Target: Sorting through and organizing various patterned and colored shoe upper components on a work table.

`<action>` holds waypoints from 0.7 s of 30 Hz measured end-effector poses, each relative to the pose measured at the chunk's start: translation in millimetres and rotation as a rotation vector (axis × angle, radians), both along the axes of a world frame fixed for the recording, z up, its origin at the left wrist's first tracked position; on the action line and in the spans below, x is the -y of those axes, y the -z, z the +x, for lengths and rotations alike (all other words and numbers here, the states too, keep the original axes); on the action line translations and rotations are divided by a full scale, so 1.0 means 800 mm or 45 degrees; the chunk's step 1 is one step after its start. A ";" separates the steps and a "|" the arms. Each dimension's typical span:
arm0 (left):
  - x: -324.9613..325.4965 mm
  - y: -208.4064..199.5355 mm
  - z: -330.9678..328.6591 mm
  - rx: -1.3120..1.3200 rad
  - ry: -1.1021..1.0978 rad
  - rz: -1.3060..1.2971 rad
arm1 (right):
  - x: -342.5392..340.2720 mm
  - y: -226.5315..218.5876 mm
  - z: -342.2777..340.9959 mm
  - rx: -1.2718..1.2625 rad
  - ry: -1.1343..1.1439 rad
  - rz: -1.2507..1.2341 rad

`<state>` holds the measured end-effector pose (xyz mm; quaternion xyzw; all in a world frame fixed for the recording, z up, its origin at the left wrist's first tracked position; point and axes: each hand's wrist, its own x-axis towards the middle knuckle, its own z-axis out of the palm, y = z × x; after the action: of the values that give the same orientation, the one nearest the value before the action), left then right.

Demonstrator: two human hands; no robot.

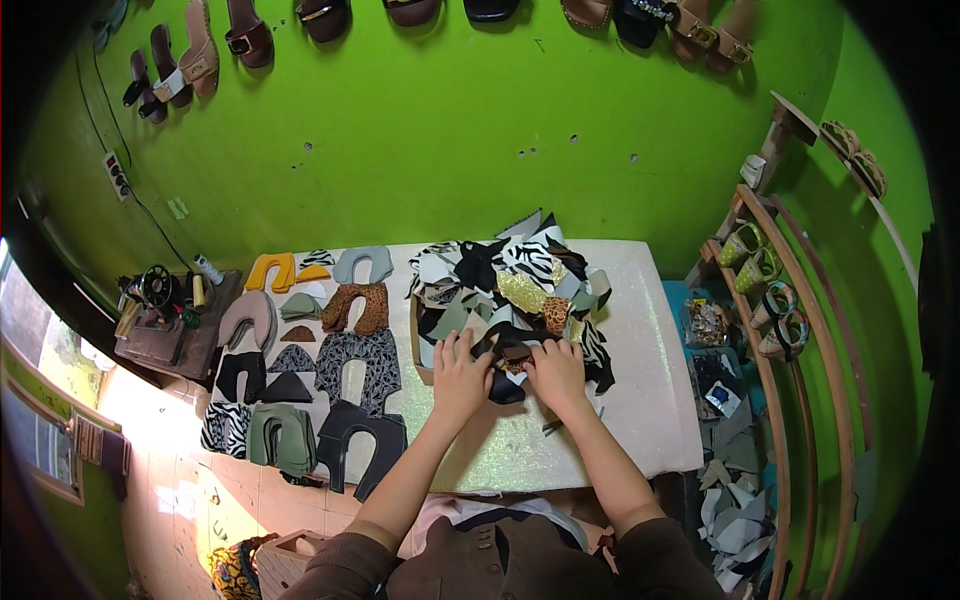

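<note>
A cardboard box (pixel 414 345) on the table overflows with material scraps: zebra print (pixel 530 262), gold glitter (pixel 522 292), black, grey-green and leopard print. At the near side of the pile, my left hand (pixel 462 376) lies with its fingers stretched out and apart over the scraps. My right hand (pixel 556 374) is beside it, fingers bent down onto the edge of a dark scrap (pixel 517 353) between the hands. The fingertips of my right hand are partly hidden among the pieces. A black piece (pixel 506 389) hangs over the near side.
Left on the white table (pixel 640 400) lie stacks of cut U-shaped pieces (pixel 282 438) and small half-rounds. A sewing machine (pixel 158 300) stands farther left. To the right are a wooden rack (pixel 790 350) with sandals and a heap of scraps (pixel 738 515). Sandals hang on the green wall.
</note>
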<state>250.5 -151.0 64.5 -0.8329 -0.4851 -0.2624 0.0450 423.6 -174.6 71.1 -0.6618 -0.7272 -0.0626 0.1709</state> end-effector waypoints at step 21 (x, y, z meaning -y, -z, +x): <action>-0.022 -0.038 -0.006 0.867 0.174 -0.481 | -0.044 -0.049 -0.023 -1.691 -0.418 -0.349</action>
<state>245.6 -133.4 95.3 -0.7222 -0.4553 -0.4323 -0.2902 405.2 -139.6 110.6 -0.4570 -0.5607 0.4743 0.5018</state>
